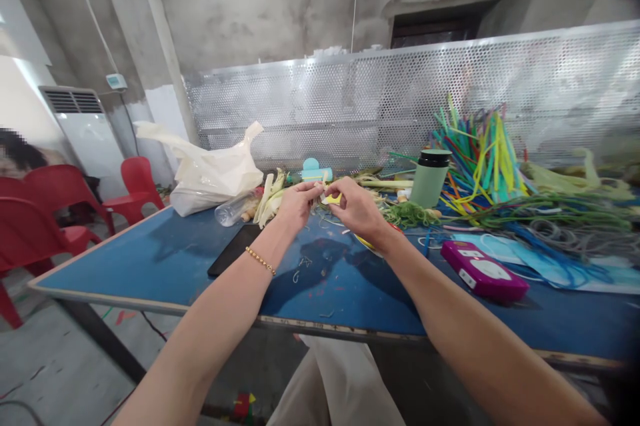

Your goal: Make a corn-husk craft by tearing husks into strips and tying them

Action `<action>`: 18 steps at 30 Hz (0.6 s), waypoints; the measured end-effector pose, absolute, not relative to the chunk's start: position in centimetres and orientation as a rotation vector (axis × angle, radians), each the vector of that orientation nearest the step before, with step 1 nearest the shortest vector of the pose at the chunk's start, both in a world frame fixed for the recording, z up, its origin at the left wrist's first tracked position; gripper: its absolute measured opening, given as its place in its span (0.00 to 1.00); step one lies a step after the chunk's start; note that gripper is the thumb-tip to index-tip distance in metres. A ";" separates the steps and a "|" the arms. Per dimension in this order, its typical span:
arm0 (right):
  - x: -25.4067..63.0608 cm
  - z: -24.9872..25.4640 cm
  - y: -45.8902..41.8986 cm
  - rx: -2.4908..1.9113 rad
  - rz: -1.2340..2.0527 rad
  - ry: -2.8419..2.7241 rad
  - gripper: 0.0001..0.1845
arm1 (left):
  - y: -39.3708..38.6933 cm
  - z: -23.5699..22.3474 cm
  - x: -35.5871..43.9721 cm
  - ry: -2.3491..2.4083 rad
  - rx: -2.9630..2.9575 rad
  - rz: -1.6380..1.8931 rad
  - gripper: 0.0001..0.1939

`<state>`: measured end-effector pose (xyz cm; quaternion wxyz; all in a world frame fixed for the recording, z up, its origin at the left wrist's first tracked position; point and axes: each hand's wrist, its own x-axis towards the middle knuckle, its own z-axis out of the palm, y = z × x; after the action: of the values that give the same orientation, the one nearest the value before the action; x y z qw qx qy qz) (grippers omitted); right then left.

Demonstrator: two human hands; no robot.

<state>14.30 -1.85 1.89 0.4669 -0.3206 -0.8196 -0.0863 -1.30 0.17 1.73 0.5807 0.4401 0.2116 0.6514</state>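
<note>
Glossy magenta plastic box [484, 271], matt green cup [430, 179], perforated shiny metal screen [310, 103], rough concrete wall [250, 6].

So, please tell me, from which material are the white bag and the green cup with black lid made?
The bag looks like thin, slightly glossy plastic film: it creases sharply and its handles stand up crumpled. The cup has a smooth, matte green body, perhaps painted metal or hard plastic; the look leaves this open. Its black lid seems to be plastic.
</note>
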 end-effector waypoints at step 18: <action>14.5 2.2 -0.9 -0.768 0.366 -1.633 0.10 | -0.7 2.1 -0.9 0.503 1.081 1.360 0.11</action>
<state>14.55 -0.88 2.22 0.6053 -0.3322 -0.7059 0.1583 -0.88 -0.73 2.09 0.6180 0.4698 0.2188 0.5912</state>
